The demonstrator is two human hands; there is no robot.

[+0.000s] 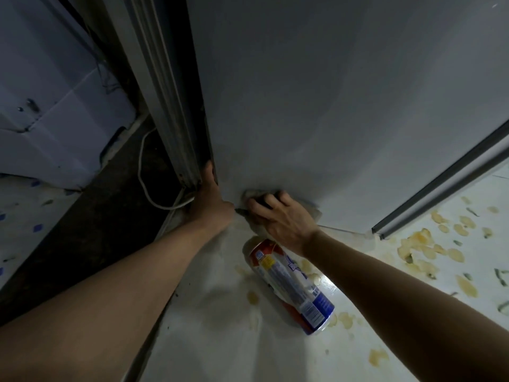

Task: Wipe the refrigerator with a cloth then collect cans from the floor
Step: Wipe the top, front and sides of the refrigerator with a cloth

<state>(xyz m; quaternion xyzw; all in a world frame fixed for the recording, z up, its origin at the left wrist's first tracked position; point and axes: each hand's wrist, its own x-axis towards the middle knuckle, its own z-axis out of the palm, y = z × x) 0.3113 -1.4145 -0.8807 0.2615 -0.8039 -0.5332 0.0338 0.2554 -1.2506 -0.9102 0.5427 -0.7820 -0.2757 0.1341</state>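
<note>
The white refrigerator (316,106) rises in front of me, its side panel filling the upper middle. My right hand (281,216) presses a pale cloth (253,194) against the bottom of that panel, fingers curled over it. My left hand (209,197) rests on the panel's lower left corner edge, fingers straight along it. A red, white and blue can (289,282) lies on its side on the floor just below my right wrist.
A white cable (146,186) loops over the dark gap left of the refrigerator. The white floor (220,340) has yellowish patterned spots at right. A grey door strip (446,183) slants at right. A white wall or appliance (55,92) stands far left.
</note>
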